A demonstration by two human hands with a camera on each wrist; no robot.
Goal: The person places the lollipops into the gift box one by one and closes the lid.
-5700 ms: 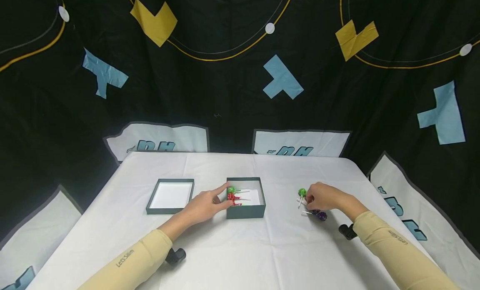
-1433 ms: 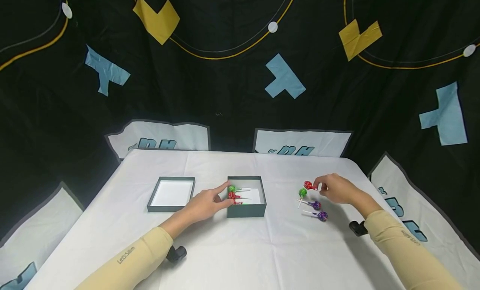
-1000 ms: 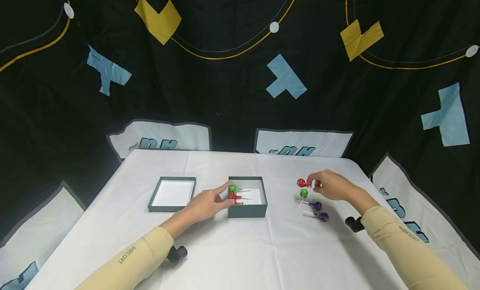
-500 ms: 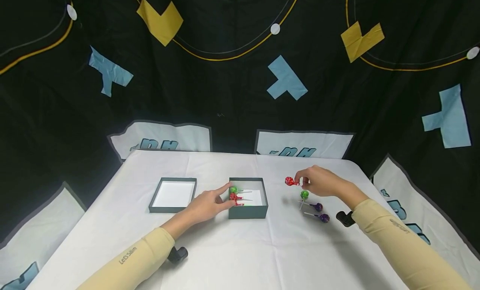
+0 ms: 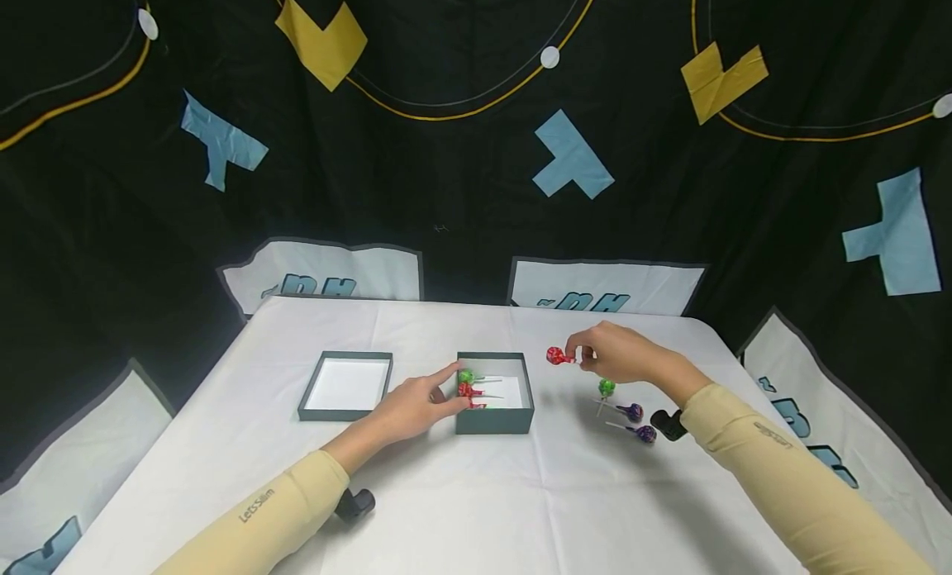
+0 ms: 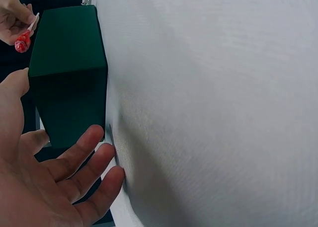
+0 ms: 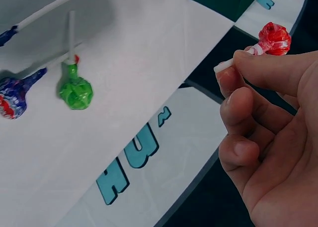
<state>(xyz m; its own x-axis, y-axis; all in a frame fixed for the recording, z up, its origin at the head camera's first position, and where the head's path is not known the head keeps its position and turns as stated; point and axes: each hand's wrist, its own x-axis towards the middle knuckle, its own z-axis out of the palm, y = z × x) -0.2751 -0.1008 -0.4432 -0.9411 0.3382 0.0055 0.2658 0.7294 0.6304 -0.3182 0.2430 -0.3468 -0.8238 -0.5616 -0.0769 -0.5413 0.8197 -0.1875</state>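
Head view, as I read it remotely: the left hand (image 5: 411, 408), fingers nearly straight, touches the green box (image 5: 494, 423) with thumb and forefinger, presumably to steady it on the desk (image 5: 439, 509); stored lollipops (image 5: 466, 377) inside lie heads leftward, evidently for order. The right hand (image 5: 616, 352) pinches a red lollipop (image 5: 556, 355) in the air between the box and three loose lollipops (image 5: 606, 388). The shallow lid (image 5: 345, 385) sits left of the box. Left wrist view: I note the remaining fingers (image 6: 79, 150) extended. Right wrist view: I see thumb and forefinger clasp the stick (image 7: 224, 66), which likely spares the wrapped head (image 7: 275, 38); the other fingers curl.
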